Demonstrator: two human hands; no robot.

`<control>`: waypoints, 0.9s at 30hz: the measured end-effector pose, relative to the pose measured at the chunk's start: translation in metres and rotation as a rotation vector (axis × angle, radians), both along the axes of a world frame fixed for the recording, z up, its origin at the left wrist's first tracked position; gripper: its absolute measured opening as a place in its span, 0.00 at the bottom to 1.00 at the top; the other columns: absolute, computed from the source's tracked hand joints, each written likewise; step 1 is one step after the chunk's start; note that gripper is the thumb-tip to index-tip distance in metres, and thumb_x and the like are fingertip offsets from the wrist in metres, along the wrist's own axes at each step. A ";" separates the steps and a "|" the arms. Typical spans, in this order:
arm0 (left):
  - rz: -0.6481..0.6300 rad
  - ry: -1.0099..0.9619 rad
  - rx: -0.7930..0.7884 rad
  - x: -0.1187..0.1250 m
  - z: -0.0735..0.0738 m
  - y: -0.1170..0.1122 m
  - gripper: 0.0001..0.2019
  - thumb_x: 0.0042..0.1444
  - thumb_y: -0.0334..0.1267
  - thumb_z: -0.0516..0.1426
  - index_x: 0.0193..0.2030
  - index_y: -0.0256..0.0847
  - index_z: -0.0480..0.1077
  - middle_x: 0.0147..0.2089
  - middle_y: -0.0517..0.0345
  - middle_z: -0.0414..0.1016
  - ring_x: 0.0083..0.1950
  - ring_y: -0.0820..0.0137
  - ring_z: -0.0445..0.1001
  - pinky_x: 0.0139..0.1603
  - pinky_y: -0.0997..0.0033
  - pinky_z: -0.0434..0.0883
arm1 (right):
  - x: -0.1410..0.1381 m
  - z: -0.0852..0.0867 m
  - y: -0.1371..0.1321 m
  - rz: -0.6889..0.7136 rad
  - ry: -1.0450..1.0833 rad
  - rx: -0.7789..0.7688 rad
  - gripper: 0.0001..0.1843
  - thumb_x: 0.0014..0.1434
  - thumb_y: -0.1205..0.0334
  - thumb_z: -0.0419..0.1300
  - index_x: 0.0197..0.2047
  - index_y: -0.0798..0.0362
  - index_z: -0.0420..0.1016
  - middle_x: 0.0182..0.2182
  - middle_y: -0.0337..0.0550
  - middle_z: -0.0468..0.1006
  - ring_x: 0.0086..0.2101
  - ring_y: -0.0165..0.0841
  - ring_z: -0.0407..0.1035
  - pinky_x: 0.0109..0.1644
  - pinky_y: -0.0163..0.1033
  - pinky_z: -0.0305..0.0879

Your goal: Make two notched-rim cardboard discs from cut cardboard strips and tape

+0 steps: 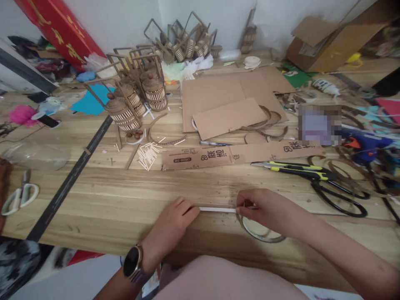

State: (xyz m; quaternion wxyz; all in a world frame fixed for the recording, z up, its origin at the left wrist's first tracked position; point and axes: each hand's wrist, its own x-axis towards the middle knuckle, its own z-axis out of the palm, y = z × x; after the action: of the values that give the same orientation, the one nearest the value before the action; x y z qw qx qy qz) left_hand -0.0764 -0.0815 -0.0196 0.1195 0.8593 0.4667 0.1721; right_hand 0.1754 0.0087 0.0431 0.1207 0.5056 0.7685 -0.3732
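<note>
A thin white strip of tape (218, 210) stretches straight across the wooden table between my two hands. At its left end my left hand (176, 218) is closed, thumb and forefinger together on the strip; a watch is on that wrist. My right hand (261, 206) pinches the strip's other end. Under the right palm a narrow tape roll (265, 239) shows as a ring, partly covered by the hand. Beyond my hands lies a long printed cardboard strip (200, 159). Black-and-yellow scissors (300, 170) and a cutter knife rest to the right of it.
Several small lidded baskets with tall handles (125, 116) stand at the back left, beside a pile of short pale sticks (148, 156). Cardboard sheets (215, 93) lie mid-table. White-handled scissors (20, 193) lie far left, a blue glue gun (365, 143) far right.
</note>
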 end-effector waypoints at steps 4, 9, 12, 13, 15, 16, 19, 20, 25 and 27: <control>-0.010 0.040 0.006 -0.001 0.001 0.000 0.11 0.68 0.28 0.50 0.47 0.36 0.73 0.40 0.53 0.74 0.40 0.65 0.69 0.42 0.66 0.72 | 0.006 -0.005 0.000 0.007 -0.002 0.006 0.08 0.59 0.65 0.57 0.30 0.51 0.75 0.28 0.40 0.80 0.28 0.32 0.70 0.30 0.34 0.57; -0.026 0.073 0.010 0.000 0.002 0.000 0.10 0.67 0.28 0.51 0.48 0.35 0.72 0.40 0.53 0.74 0.41 0.64 0.69 0.42 0.65 0.73 | 0.004 -0.009 -0.001 0.016 -0.020 0.017 0.08 0.59 0.65 0.56 0.31 0.51 0.76 0.27 0.40 0.79 0.28 0.32 0.70 0.30 0.34 0.57; -0.034 0.085 0.020 0.000 0.002 0.000 0.09 0.66 0.27 0.52 0.48 0.35 0.72 0.40 0.53 0.74 0.40 0.64 0.69 0.41 0.65 0.73 | 0.004 -0.013 -0.001 0.023 -0.037 0.028 0.08 0.59 0.64 0.57 0.31 0.51 0.76 0.27 0.41 0.79 0.28 0.32 0.69 0.30 0.35 0.56; -0.035 0.088 0.025 0.000 0.002 0.000 0.09 0.66 0.27 0.52 0.49 0.35 0.72 0.39 0.53 0.74 0.40 0.64 0.69 0.41 0.65 0.73 | 0.004 -0.014 -0.001 0.025 -0.040 0.032 0.08 0.59 0.64 0.57 0.31 0.51 0.76 0.27 0.41 0.79 0.28 0.32 0.69 0.30 0.35 0.56; -0.039 0.098 0.035 0.000 0.002 0.000 0.10 0.65 0.27 0.53 0.49 0.35 0.72 0.40 0.53 0.74 0.40 0.64 0.69 0.41 0.65 0.73 | 0.004 -0.016 -0.001 0.028 -0.047 0.040 0.08 0.59 0.64 0.57 0.31 0.51 0.76 0.27 0.40 0.79 0.28 0.32 0.69 0.30 0.35 0.56; -0.041 0.105 0.038 0.000 0.002 -0.001 0.10 0.65 0.27 0.53 0.50 0.35 0.72 0.40 0.53 0.74 0.41 0.64 0.69 0.41 0.66 0.73 | 0.004 -0.016 -0.001 0.028 -0.052 0.043 0.08 0.59 0.64 0.57 0.30 0.51 0.76 0.27 0.40 0.78 0.28 0.32 0.69 0.30 0.34 0.55; -0.052 0.120 0.039 -0.001 0.003 -0.001 0.11 0.65 0.27 0.53 0.52 0.35 0.71 0.40 0.53 0.74 0.41 0.64 0.69 0.41 0.66 0.73 | 0.002 -0.014 -0.001 0.022 -0.077 0.040 0.08 0.59 0.65 0.57 0.29 0.51 0.74 0.25 0.38 0.77 0.25 0.30 0.68 0.28 0.34 0.53; -0.055 0.121 0.039 -0.001 0.003 -0.001 0.11 0.66 0.27 0.52 0.52 0.35 0.71 0.40 0.53 0.74 0.41 0.64 0.69 0.41 0.65 0.73 | 0.001 -0.012 -0.001 0.018 -0.085 0.036 0.08 0.59 0.65 0.57 0.29 0.51 0.74 0.25 0.37 0.77 0.23 0.29 0.68 0.27 0.34 0.53; -0.066 0.125 0.048 -0.002 0.003 0.000 0.11 0.67 0.28 0.50 0.51 0.36 0.70 0.40 0.53 0.74 0.40 0.65 0.68 0.40 0.65 0.72 | -0.004 -0.004 -0.002 0.011 -0.119 0.002 0.08 0.60 0.66 0.57 0.30 0.51 0.73 0.25 0.35 0.77 0.19 0.26 0.66 0.26 0.34 0.52; -0.062 0.125 0.055 -0.001 0.003 0.000 0.11 0.67 0.28 0.50 0.51 0.36 0.70 0.40 0.53 0.74 0.40 0.65 0.68 0.40 0.66 0.72 | -0.006 -0.002 -0.002 0.010 -0.136 -0.007 0.08 0.60 0.67 0.57 0.29 0.51 0.73 0.25 0.35 0.77 0.19 0.26 0.67 0.27 0.34 0.52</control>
State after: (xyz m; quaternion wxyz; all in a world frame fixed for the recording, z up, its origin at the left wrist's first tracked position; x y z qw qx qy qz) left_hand -0.0778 -0.0814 -0.0167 0.0716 0.8852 0.4416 0.1272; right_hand 0.1693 0.0071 0.0410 0.1765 0.5254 0.7598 -0.3399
